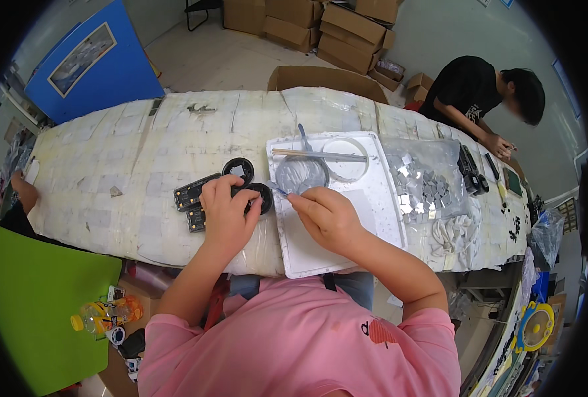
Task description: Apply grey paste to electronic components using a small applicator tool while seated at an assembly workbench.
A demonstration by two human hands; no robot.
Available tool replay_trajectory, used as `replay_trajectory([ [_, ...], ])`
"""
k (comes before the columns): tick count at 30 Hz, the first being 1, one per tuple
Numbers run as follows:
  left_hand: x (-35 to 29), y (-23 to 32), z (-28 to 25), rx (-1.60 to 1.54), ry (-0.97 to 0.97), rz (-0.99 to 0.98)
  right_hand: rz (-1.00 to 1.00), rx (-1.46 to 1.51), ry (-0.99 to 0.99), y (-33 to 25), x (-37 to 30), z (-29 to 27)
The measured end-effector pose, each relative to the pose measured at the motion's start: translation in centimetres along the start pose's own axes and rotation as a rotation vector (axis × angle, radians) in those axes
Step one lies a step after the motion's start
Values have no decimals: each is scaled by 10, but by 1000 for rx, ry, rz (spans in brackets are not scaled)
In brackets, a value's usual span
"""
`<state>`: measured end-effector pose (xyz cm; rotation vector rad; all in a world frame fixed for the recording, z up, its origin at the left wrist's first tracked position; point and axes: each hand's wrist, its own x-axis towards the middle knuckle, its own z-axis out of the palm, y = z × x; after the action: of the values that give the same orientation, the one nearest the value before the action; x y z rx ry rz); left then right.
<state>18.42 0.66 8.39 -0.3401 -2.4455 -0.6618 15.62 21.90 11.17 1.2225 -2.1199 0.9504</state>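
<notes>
Pinching one thin blue tool (281, 192), right grip (330, 218) over one white tray (300, 257), left grip (229, 215) bent over two black round-headed devices (193, 192) left of the tray, its closure unclear, one clear bag (443, 152) at right

centre: tray (300, 253) on table (122, 205) | tray's upper half: dish (304, 175), sticks (320, 155) across it | right of tray: bag (426, 185) | left of tray: casings (195, 193)

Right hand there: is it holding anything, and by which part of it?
The right hand pinches a thin, bluish stick-like tool behind its exposed tip, between thumb and fingers.
</notes>
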Motion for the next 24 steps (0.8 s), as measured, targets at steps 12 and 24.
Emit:
replay_trajectory([
  [12,-10,-3,-11,-84,32,-39,-31,-7,-104,-1,-2,3],
  [24,-5,-35,-32,39,-167,-36,-122,-40,-244,-1,-1,15],
])
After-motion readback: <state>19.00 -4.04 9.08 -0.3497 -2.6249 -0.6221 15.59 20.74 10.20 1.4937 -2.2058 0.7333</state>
